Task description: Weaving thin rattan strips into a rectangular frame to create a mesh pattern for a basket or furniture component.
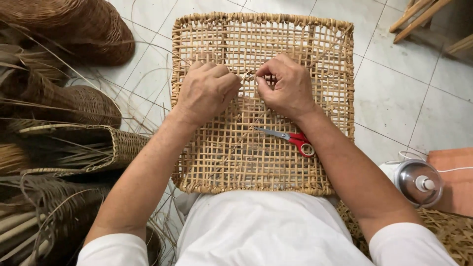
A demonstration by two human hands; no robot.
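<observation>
Straw-coloured woven mat (263, 106), square and full of little holes, lying flat on the lap and over the white tile floor (394, 98). Both hands on top of it, near the middle, a bit toward the far edge.

Left hand (206, 91) curled into a loose fist, knuckles up, pressing on the weave. Fingers tucked under, so cannot tell what sits inside, though the fist looks closed.

Right hand (286, 86) just beside it, almost touching. Thumb and first finger pinched tight on a thin strand (250, 76) poking up out of the mat. Strand right between the two hands, nearer the right fingertips, running roughly left to right, from one hand toward the other.

Red-handled scissors (290, 138) resting on the mat, under the right wrist, blades pointing left. Close to the right hand, apart from the left one.

Dark woven baskets (74, 103) piled on the left side, with loose dry strips sticking out. Small round white and shiny gadget (419, 182) with a cord on the floor at the right, well apart from the hands.
</observation>
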